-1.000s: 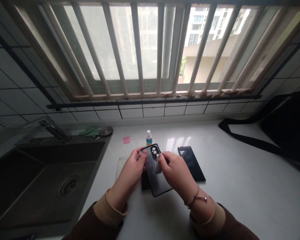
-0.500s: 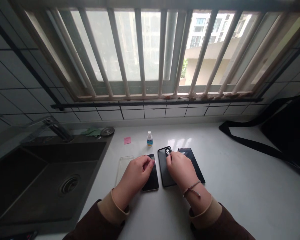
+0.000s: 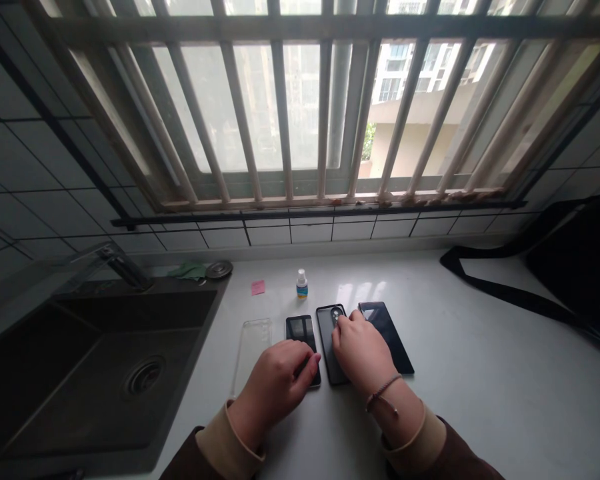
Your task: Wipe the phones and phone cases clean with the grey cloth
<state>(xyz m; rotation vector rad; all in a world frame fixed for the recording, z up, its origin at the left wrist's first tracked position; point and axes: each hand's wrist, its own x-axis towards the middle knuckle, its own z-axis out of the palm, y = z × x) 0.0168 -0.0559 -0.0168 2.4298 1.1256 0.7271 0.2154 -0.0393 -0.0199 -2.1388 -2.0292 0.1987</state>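
My left hand, its fingers curled together, is over the lower part of a dark phone; what its fingers hold, if anything, is hidden. A clear phone case lies just left of it. My right hand has closed fingers near the camera lenses of a black phone case; its fingertips are partly hidden, and I cannot make out what they hold. Right of that case, partly under the same hand, lies a dark flat tablet-like device.
A small white-capped bottle and a pink note stand and lie behind the phones. On the left are a dark sink, a faucet, a green cloth and a metal drain lid. A black bag is at right.
My left hand has moved down along the dark phone, uncovering its upper part. My right hand stays by the lenses of the black case. The view has tilted slightly upward.
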